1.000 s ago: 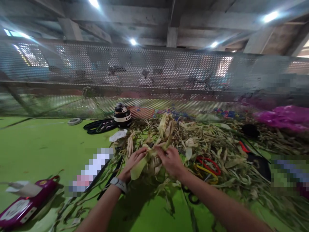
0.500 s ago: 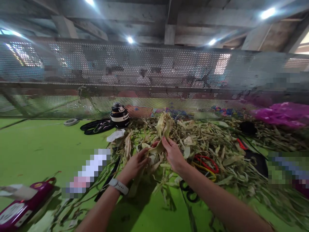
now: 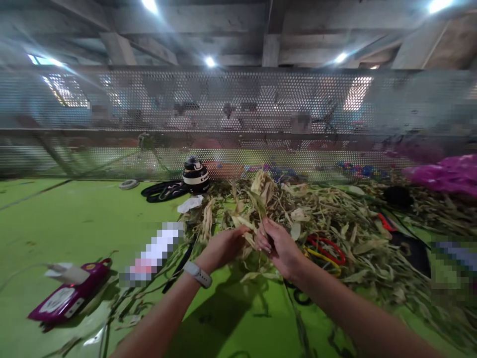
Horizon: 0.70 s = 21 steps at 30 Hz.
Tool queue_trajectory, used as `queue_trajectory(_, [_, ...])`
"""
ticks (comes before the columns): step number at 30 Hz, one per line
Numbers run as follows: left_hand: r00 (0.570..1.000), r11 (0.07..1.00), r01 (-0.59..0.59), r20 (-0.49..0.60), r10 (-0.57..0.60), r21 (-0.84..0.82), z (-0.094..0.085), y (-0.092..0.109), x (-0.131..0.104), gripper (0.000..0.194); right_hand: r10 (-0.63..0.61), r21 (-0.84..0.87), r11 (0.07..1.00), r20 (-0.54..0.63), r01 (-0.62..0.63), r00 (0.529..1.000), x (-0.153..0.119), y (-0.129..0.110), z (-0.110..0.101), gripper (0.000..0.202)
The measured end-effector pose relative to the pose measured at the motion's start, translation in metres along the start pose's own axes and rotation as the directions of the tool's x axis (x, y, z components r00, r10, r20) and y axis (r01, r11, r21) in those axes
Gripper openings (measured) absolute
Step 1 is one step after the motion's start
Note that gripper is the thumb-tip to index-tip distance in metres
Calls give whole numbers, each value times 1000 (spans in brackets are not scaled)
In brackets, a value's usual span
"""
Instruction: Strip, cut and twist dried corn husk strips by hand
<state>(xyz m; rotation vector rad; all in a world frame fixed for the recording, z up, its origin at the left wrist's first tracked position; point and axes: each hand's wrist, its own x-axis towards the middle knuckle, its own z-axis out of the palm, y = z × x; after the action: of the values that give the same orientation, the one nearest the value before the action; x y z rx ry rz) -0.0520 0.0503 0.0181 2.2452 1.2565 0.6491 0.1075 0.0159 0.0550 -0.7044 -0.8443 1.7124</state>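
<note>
My right hand (image 3: 280, 247) is closed around the lower part of a bundle of dried corn husks (image 3: 263, 185), held upright above the table. My left hand (image 3: 222, 247), with a pale watch on its wrist, pinches a pale husk strip (image 3: 244, 223) beside the bundle's lower end. Its fingertips are partly hidden. Behind and to the right of both hands spreads a heap of loose husks (image 3: 346, 219). Red-and-yellow loops (image 3: 330, 248) lie in it, right of my right hand. A black ring handle (image 3: 301, 297) shows partly under my right forearm.
A perforated metal panel (image 3: 238, 99) stands along the far edge of the green table (image 3: 93, 219). Near it are a black-and-white jar (image 3: 196, 183) and a black pouch-like item (image 3: 162, 191). A magenta power strip (image 3: 67, 296) lies left, a purple plastic bag (image 3: 447, 174) right.
The view has shifted left, so things sit further right. My left hand has turned and now pinches a strip. My right hand has turned, its fingers curled round the bundle's base.
</note>
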Motion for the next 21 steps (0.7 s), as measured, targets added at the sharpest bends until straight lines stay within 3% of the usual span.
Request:
queue_trajectory(3, [994, 992, -102, 52, 98, 77, -8, 7, -7, 26, 57, 54, 997, -5, -57, 998, -9, -7, -7, 41])
queue_trajectory(6, [970, 949, -240, 92, 226, 203, -14, 26, -19, 20, 31, 133, 991, -63, -23, 998, -13, -21, -15, 39])
queue_trajectory(9, [935, 859, -354, 158, 317, 371, -12, 53, -30, 33, 62, 170, 985, -188, -30, 980, -4, -33, -23, 39])
queue_trajectory(12, [942, 776, -329, 129, 309, 539, -3, 77, -36, 44, 96, 164, 985, -225, -60, 970, 12, -36, -29, 39])
queue_trajectory(15, [955, 733, -263, 59, 292, 627, 4, 93, -38, 41, 86, 151, 987, -240, -50, 967, 28, -35, -31, 39])
queue_trajectory(21, [961, 748, -94, -136, 239, 657, 9, 98, -38, 38, 63, 136, 990, -246, -30, 967, 46, -39, -26, 37])
